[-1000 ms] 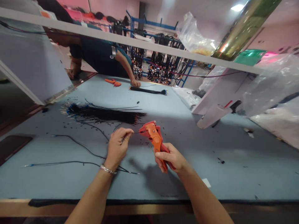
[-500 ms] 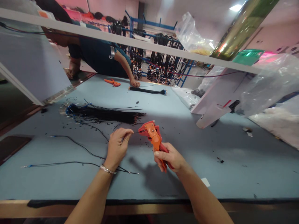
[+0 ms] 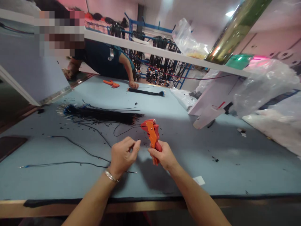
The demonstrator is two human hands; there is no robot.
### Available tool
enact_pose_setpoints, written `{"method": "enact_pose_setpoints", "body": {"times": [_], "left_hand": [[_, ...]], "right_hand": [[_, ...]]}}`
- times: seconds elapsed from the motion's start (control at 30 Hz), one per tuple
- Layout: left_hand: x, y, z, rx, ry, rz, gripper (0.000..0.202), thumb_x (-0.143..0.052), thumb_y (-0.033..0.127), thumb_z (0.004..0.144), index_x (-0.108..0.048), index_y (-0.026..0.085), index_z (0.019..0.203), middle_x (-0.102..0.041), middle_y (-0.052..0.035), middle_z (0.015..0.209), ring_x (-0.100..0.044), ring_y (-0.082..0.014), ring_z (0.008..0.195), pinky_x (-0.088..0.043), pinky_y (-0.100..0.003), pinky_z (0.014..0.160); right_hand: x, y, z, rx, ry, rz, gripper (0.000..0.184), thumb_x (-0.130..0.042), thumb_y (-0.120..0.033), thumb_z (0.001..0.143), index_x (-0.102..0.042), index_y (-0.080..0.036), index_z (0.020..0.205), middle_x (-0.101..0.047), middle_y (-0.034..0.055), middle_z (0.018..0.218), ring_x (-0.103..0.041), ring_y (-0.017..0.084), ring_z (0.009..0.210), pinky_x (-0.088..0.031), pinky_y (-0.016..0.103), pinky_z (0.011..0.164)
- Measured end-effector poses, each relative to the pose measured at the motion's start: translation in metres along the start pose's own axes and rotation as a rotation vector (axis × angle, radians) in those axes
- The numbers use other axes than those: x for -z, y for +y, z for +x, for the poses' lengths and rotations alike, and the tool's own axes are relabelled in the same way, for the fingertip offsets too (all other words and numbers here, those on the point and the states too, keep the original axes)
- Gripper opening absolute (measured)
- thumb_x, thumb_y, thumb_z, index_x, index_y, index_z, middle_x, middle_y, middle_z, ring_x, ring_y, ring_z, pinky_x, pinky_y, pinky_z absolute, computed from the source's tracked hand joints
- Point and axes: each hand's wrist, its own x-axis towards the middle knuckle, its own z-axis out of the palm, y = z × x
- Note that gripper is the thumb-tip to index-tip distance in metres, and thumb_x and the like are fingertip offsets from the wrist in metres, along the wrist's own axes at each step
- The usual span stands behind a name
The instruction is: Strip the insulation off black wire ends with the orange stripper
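My right hand (image 3: 164,156) is wrapped around the handles of an orange and red wire stripper (image 3: 152,135), its head tilted up and to the left. A thin black wire (image 3: 122,135) runs from the stripper's jaws in a loop to the left. Below that loop, my left hand (image 3: 124,155) is closed with the fingers curled; whatever it may hold is hidden. Loose black wires (image 3: 77,147) with blue ends pass near my left wrist. Behind them lies a thick bundle of black wires (image 3: 103,114) with blue and metal ends at its left.
Across the table (image 3: 235,175), a co-worker's hand (image 3: 133,84) touches a smaller wire bundle (image 3: 147,92) beside another orange wire stripper (image 3: 111,83). A white post (image 3: 207,94) and plastic bags (image 3: 265,84) stand at the right. Black scraps are scattered about.
My left hand has come away from the wire by the jaws and moved down toward me. The wire now hangs from the stripper in a loop. The stripper has turned more upright.
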Motion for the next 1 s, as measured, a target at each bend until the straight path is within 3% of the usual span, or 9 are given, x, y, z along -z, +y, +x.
{"method": "enact_pose_setpoints", "body": {"times": [0.1, 0.2, 0.33, 0.47, 0.7, 1.0], "left_hand": [[-0.009, 0.016, -0.006, 0.153, -0.235, -0.234, 0.030, -0.055, 0.045, 0.085, -0.067, 0.018, 0.079, -0.066, -0.0025, 0.071, -0.056, -0.0124, 0.059, -0.042, -0.024, 0.054], [-0.020, 0.031, -0.014, 0.281, -0.295, -0.469, 0.047, -0.065, 0.049, 0.076, -0.063, 0.017, 0.111, -0.070, -0.0100, 0.101, -0.066, -0.0203, 0.085, -0.053, -0.032, 0.071], [-0.034, 0.044, -0.027, 0.496, -0.189, -0.593, 0.058, -0.073, 0.042, 0.070, -0.057, 0.016, 0.120, -0.067, -0.0136, 0.115, -0.065, -0.0244, 0.100, -0.051, -0.039, 0.090], [-0.039, 0.050, -0.037, 0.629, -0.064, -0.697, 0.042, -0.068, 0.041, 0.076, -0.061, 0.016, 0.110, -0.070, -0.0098, 0.106, -0.065, -0.0216, 0.097, -0.051, -0.034, 0.088], [-0.028, 0.054, -0.046, 0.600, 0.037, -0.714, 0.032, -0.065, 0.038, 0.081, -0.067, 0.018, 0.105, -0.072, -0.0054, 0.103, -0.066, -0.0188, 0.094, -0.051, -0.030, 0.088], [-0.029, 0.051, -0.045, 0.557, 0.116, -0.529, 0.034, -0.067, 0.038, 0.078, -0.070, 0.018, 0.104, -0.073, -0.0054, 0.100, -0.067, -0.0203, 0.091, -0.051, -0.031, 0.085]], "right_hand": [[-0.001, 0.002, 0.002, 0.022, 0.055, -0.125, 0.022, -0.064, -0.033, 0.072, -0.048, -0.020, 0.067, -0.047, -0.0070, 0.041, -0.044, 0.010, 0.032, -0.035, 0.021, 0.034], [-0.004, 0.002, 0.003, 0.075, 0.106, -0.232, 0.013, -0.063, -0.028, 0.070, -0.054, -0.018, 0.069, -0.050, -0.0053, 0.049, -0.046, 0.010, 0.043, -0.039, 0.021, 0.043], [-0.010, -0.001, 0.000, 0.125, 0.137, -0.407, 0.009, -0.059, -0.026, 0.070, -0.057, -0.018, 0.067, -0.049, -0.0036, 0.055, -0.042, 0.010, 0.051, -0.036, 0.021, 0.049], [-0.018, -0.004, -0.006, 0.201, 0.131, -0.592, 0.011, -0.054, -0.027, 0.074, -0.058, -0.018, 0.071, -0.054, -0.0006, 0.055, -0.044, 0.012, 0.050, -0.034, 0.023, 0.051], [-0.026, 0.000, -0.014, 0.392, 0.080, -0.719, 0.028, -0.047, -0.023, 0.076, -0.062, -0.018, 0.098, -0.066, 0.0052, 0.068, -0.059, 0.020, 0.058, -0.037, 0.025, 0.056], [-0.035, -0.005, -0.016, 0.327, 0.109, -0.532, 0.020, -0.047, -0.021, 0.076, -0.062, -0.020, 0.089, -0.062, 0.0004, 0.064, -0.050, 0.015, 0.053, -0.034, 0.023, 0.053]]}}
